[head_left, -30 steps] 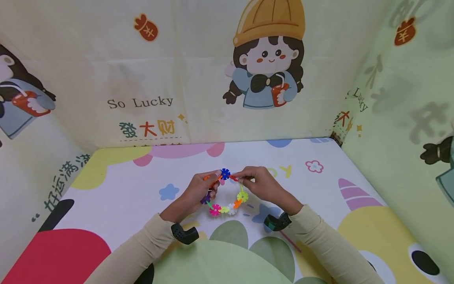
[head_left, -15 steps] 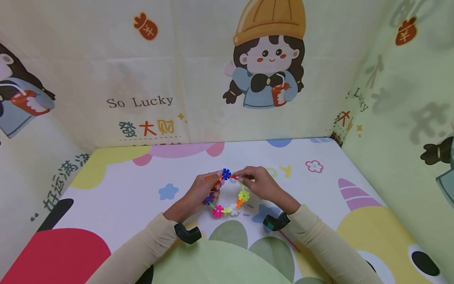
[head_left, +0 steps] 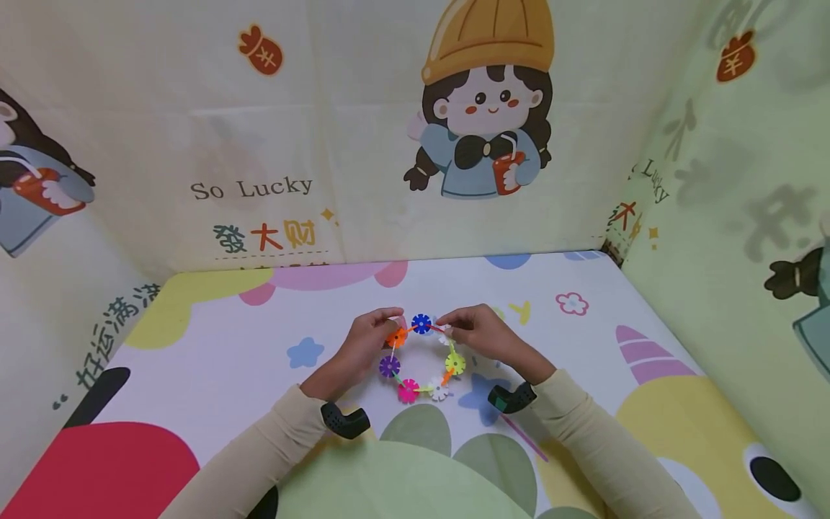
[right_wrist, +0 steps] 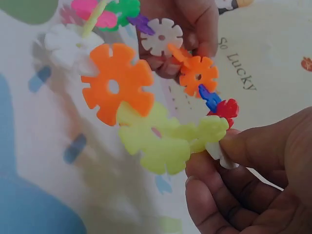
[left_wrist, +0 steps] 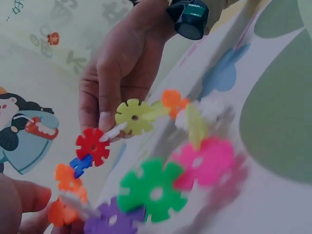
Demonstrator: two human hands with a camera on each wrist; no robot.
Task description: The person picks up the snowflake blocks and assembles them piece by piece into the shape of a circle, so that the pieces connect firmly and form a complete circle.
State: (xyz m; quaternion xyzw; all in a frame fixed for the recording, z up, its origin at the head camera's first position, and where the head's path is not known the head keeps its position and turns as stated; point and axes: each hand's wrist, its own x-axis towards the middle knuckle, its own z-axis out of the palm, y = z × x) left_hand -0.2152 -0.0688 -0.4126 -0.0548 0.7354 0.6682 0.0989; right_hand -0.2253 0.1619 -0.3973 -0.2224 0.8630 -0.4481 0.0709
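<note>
A ring of interlocking plastic snowflake discs [head_left: 408, 391] hangs between my two hands above the table, linked edge to edge in many colours. My left hand [head_left: 359, 349] pinches the ring at its upper left, by the orange discs [left_wrist: 66, 195]. On the other side, my right hand [head_left: 489, 335] pinches a white disc [right_wrist: 222, 156] between thumb and fingers, next to a red disc [left_wrist: 92, 146]. The blue disc [head_left: 421, 324] sits at the top between both hands. Purple [head_left: 389, 366], pink [head_left: 408, 391] and yellow-green [head_left: 455, 363] discs droop below. My right fingers partly hide the joint there.
The tabletop [head_left: 233, 389] wears a white cloth printed with cartoon shapes. Printed cloth walls [head_left: 363, 158] stand behind it and at both sides. A black wrist camera [head_left: 345, 421] is strapped on the left wrist and another camera [head_left: 512, 398] on the right.
The ring has shifted slightly right and spread rounder. My left fingers have loosened and opened up, so more of the orange and purple discs shows. The right hand has moved slightly.
</note>
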